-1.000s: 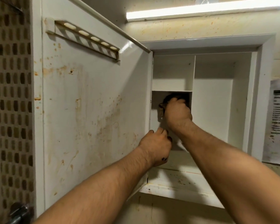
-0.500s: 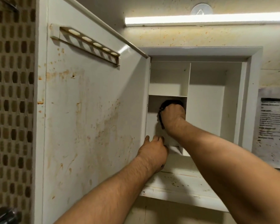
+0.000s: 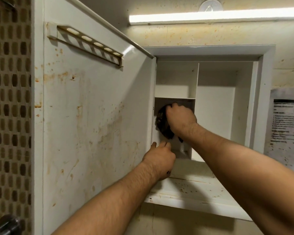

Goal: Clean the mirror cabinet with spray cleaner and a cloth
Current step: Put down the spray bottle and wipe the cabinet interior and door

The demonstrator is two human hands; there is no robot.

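Note:
The white mirror cabinet (image 3: 255, 99) hangs open on the wall, its stained door (image 3: 95, 119) swung out to the left. My right hand (image 3: 180, 117) grips a dark cloth (image 3: 162, 123) and presses it against the left inner wall of the lower left compartment. My left hand (image 3: 159, 158) holds the door's inner edge just below, fingers hooked round it. No spray bottle is in view.
A slotted holder (image 3: 88, 43) is fixed high on the door's inside. A tube light (image 3: 210, 16) glows above the cabinet. A printed paper notice (image 3: 287, 129) hangs on the wall at the right. Mosaic tiles (image 3: 8, 116) cover the wall at the left.
My right hand and the cloth have slid left and slightly down, from the back of the compartment to its left wall. The view has tilted slightly. My left hand stays on the door edge.

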